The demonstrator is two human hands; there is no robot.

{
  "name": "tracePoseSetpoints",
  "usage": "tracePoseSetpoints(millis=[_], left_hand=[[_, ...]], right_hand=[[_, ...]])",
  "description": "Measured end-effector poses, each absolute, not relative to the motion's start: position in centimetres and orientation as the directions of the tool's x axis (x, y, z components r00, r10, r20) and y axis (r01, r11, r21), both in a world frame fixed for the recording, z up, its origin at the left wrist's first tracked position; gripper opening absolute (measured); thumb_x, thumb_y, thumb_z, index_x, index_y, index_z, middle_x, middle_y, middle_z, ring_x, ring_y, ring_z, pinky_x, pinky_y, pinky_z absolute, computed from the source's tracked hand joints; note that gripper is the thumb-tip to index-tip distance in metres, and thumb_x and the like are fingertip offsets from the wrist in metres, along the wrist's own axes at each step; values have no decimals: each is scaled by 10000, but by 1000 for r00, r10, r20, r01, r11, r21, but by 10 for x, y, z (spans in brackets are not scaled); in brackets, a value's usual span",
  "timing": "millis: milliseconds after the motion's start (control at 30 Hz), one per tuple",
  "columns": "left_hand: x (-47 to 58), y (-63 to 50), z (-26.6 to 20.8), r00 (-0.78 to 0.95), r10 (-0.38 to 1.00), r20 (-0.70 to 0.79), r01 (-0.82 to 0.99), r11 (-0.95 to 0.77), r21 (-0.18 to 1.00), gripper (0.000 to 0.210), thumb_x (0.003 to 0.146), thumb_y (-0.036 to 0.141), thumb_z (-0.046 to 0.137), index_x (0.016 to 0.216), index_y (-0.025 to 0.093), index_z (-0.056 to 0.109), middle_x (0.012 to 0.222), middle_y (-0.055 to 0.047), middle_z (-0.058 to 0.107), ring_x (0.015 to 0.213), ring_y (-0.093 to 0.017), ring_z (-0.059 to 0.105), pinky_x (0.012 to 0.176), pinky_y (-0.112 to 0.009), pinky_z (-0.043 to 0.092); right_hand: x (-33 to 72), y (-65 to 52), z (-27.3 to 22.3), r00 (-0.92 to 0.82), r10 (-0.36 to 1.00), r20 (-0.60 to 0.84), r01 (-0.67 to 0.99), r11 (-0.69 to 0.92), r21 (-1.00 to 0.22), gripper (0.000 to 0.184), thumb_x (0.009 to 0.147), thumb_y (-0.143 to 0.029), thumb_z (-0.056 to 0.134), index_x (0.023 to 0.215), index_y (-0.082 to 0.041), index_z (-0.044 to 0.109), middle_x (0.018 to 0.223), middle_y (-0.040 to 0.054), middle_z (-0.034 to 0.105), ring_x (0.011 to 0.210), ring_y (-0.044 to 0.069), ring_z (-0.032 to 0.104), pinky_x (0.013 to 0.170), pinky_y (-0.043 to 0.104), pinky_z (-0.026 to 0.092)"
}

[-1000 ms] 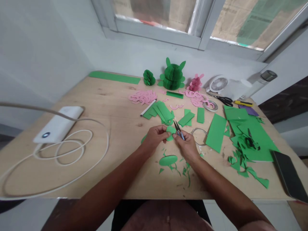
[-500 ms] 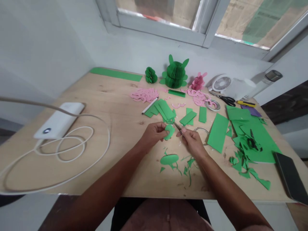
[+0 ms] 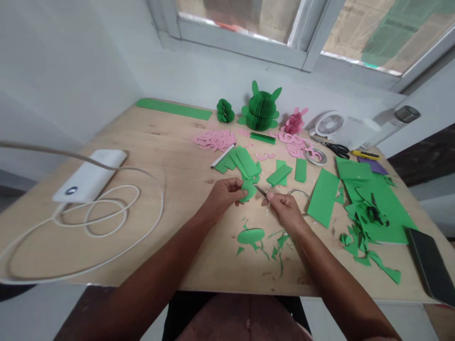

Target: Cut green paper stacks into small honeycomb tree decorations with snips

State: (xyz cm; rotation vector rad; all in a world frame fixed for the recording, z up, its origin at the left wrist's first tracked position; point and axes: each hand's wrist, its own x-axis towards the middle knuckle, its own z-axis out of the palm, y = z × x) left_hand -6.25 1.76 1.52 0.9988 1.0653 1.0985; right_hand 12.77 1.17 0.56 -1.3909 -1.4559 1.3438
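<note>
Pinched between the thumb and fingers of my left hand [image 3: 226,193] is a small rounded piece of green paper [image 3: 248,190]. My right hand [image 3: 283,205] is closed on a pair of small scissors [image 3: 261,191]; its handles are hidden by the fingers. The narrow metal blades point left, with the tip at the paper's right edge. Below the hands, a green paper oval [image 3: 250,235] lies among thin green offcuts [image 3: 280,246]. Just beyond them are stacked green paper strips [image 3: 245,162], next to a white pen [image 3: 223,156].
Pink paper scraps [image 3: 215,140] lie farther back, before green [image 3: 262,111] and pink [image 3: 294,122] paper figures. At right are green sheets [image 3: 391,203], black-handled scissors [image 3: 337,149], a tape roll [image 3: 315,157], a yellow cutter [image 3: 365,154] and a phone [image 3: 428,265]. A white power bank [image 3: 90,175] with looping cable sits left.
The green piece has turned a little in my left hand and shifted slightly left. The scissors' tip has moved left and down to its edge, and the blades look closer together.
</note>
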Motion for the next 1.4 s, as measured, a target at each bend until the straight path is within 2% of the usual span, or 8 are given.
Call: tracePoseSetpoints(millis=[1133, 1267, 1400], left_hand=[[-60, 17, 14, 142, 975, -170, -193, 196, 961, 93, 619, 218, 686, 628, 150, 625, 538, 25, 589, 471, -80, 500, 448, -197, 375], [-61, 18, 14, 145, 975, -170, -196, 197, 961, 106, 620, 227, 692, 631, 146, 624, 537, 25, 590, 473, -79, 502, 451, -195, 376], [-61, 18, 13, 142, 975, -170, -192, 196, 962, 116, 620, 231, 691, 617, 146, 612, 538, 23, 589, 475, -79, 504, 453, -195, 376]], right_hand=[[125, 11, 9, -160, 977, -141, 309, -86, -947, 498, 774, -607, 557, 636, -142, 672, 412, -83, 257, 404, 74, 210, 419, 254, 111], [126, 11, 7, -148, 978, -146, 285, -100, -953, 492, 776, -605, 559, 664, -141, 678, 414, -86, 260, 400, 72, 209, 417, 252, 108], [127, 12, 1, -111, 980, -163, 167, -144, -975, 497, 773, -618, 556, 694, -145, 682, 416, -93, 257, 389, 69, 180, 409, 248, 100]])
